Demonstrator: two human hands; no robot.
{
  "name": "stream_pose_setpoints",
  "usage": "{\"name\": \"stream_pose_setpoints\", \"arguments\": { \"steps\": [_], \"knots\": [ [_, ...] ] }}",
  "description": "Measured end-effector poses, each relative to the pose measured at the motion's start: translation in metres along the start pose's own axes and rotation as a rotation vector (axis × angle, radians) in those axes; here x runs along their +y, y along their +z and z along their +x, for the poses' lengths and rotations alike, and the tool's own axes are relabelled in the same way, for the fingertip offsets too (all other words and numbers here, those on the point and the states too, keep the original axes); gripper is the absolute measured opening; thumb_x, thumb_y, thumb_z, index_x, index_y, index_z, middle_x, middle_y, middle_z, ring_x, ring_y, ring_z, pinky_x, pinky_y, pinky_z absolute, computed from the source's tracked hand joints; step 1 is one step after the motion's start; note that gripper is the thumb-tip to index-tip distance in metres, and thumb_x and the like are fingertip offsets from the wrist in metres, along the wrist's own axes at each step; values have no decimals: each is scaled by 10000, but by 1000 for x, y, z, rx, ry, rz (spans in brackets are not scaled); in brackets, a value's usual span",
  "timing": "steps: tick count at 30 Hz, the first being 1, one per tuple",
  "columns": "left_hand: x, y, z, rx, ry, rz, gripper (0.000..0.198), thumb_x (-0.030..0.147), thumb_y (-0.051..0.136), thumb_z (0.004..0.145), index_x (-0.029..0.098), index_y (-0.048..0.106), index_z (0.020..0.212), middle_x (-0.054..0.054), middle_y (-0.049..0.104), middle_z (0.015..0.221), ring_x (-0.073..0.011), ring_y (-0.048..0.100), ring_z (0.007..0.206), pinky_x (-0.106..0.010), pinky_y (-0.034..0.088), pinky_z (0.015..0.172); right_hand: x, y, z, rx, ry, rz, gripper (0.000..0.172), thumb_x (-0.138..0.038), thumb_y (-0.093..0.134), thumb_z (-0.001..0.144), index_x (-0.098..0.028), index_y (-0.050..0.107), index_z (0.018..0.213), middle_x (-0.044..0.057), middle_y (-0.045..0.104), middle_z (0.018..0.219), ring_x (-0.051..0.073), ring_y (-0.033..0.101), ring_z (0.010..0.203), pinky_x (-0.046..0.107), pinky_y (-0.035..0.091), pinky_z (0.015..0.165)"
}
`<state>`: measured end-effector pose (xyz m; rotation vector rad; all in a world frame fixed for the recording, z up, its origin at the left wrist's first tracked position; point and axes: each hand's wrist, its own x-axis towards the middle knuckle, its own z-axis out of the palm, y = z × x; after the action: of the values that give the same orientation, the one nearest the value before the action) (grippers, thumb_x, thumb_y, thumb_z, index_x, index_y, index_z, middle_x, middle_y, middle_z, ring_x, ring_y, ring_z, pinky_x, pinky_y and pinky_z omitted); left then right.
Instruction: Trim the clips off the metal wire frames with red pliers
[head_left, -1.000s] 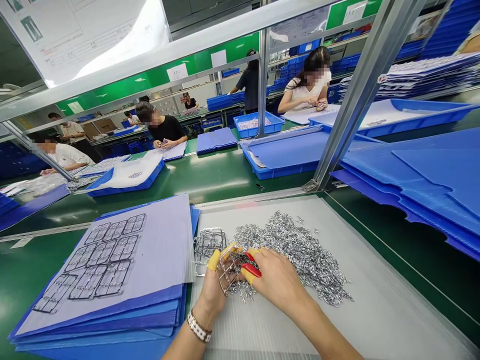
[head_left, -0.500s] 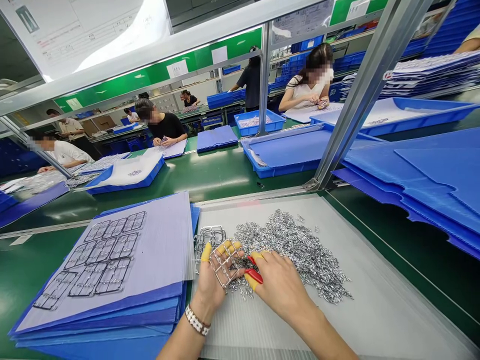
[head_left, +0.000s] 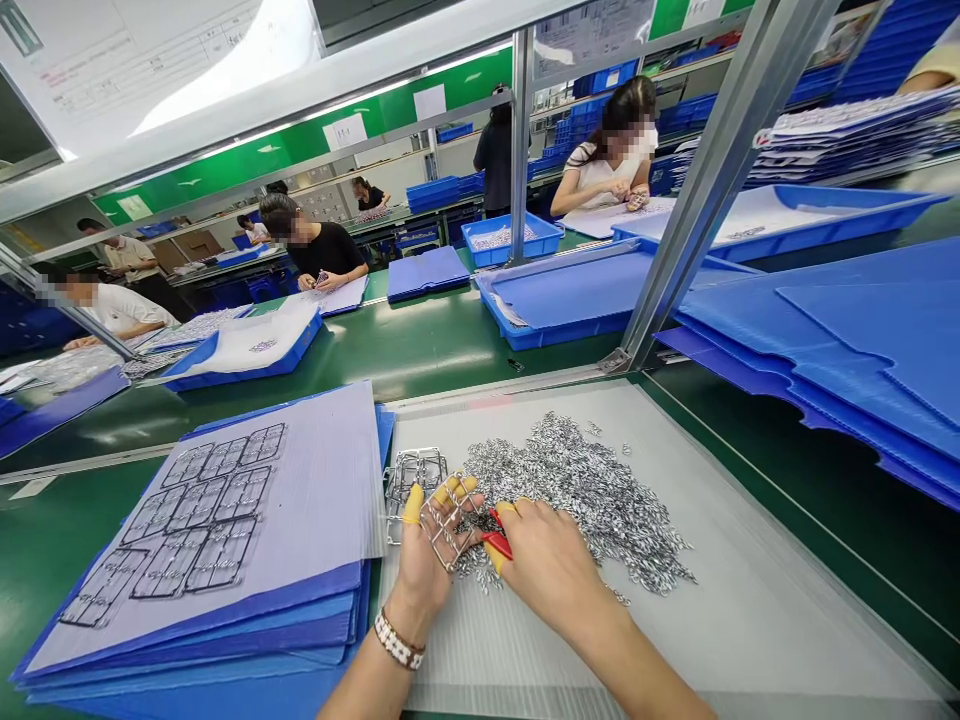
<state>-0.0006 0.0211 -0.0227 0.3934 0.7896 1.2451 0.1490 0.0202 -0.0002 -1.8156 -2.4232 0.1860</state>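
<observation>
My left hand [head_left: 421,572], with yellow finger covers, holds a small metallic-looking sprue frame [head_left: 442,532], tilted, with little parts across it. My right hand [head_left: 556,566] is closed around red-handled pliers [head_left: 498,546]; their jaws are mostly hidden, close to the right side of the frame. Behind both hands spreads a heap of small shiny silver loop-like pieces [head_left: 577,505]. More sprue frames [head_left: 418,466] lie just beyond my left hand, partly covered by it. On a pale sheet [head_left: 315,490] at left, several dark sprue frames [head_left: 221,515] sit in rows.
The pale sheet tops a stack of blue sheets [head_left: 300,640]. A translucent sheet [head_left: 720,640] lies under the heap. A metal post [head_left: 712,210] rises ahead. Blue sheets [head_left: 847,330] stand at right. Blue trays [head_left: 577,300] and seated people [head_left: 322,245] are across the green bench.
The whole view has shifted slightly. My right hand and the pliers have turned a little against the frame, and the red handles now look closer together. My left hand keeps its hold.
</observation>
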Motion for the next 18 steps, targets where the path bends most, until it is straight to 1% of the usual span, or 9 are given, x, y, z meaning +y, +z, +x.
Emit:
{"name": "stream_pose_setpoints", "arguments": {
  "steps": [3, 5, 9, 12, 15, 18],
  "knots": [
    [0, -1, 0, 12, 18, 2, 538, 552, 417, 874, 132, 628, 1135, -163, 557, 1303, -324, 540, 1159, -383, 531, 747, 0, 0, 1, -13, 1, -6, 123, -251, 554, 820, -185, 644, 872, 91, 670, 871, 237, 626, 837, 321, 396, 697],
    [3, -2, 1, 15, 25, -18, 536, 548, 414, 875, 130, 625, 1138, -166, 561, 1296, -329, 541, 1158, -385, 533, 733, 0, 0, 0, 5, 8, -4, 115, -245, 552, 822, -185, 638, 871, 87, 671, 859, 233, 626, 825, 320, 397, 692],
    [8, 1, 4, 43, 35, -70, 512, 524, 435, 873, 131, 622, 1142, -159, 567, 1291, -314, 554, 1146, -344, 528, 698, -4, 0, -6, 64, -15, 28, 140, -266, 554, 819, -195, 631, 912, 81, 669, 892, 263, 604, 868, 374, 398, 742],
    [8, 5, 7, 64, 65, -93, 496, 503, 453, 866, 134, 622, 1150, -148, 573, 1289, -311, 563, 1135, -384, 516, 795, -9, -1, -9, 66, -57, 76, 179, -269, 561, 810, -205, 630, 963, 71, 666, 920, 273, 587, 900, 402, 392, 770],
    [7, 8, 6, 82, 82, -73, 519, 522, 455, 858, 125, 636, 1139, -147, 604, 1246, -309, 563, 1138, -404, 474, 896, -14, -1, -8, 52, -64, 96, 186, -275, 567, 804, -206, 630, 965, 72, 666, 928, 268, 583, 904, 393, 387, 775],
    [5, 8, 4, 93, 79, -43, 546, 557, 435, 857, 132, 648, 1126, -137, 615, 1234, -310, 550, 1158, -412, 447, 933, -16, 0, -7, 35, -58, 101, 182, -287, 558, 813, -203, 636, 954, 77, 668, 925, 266, 584, 909, 384, 386, 775]
  ]
}}
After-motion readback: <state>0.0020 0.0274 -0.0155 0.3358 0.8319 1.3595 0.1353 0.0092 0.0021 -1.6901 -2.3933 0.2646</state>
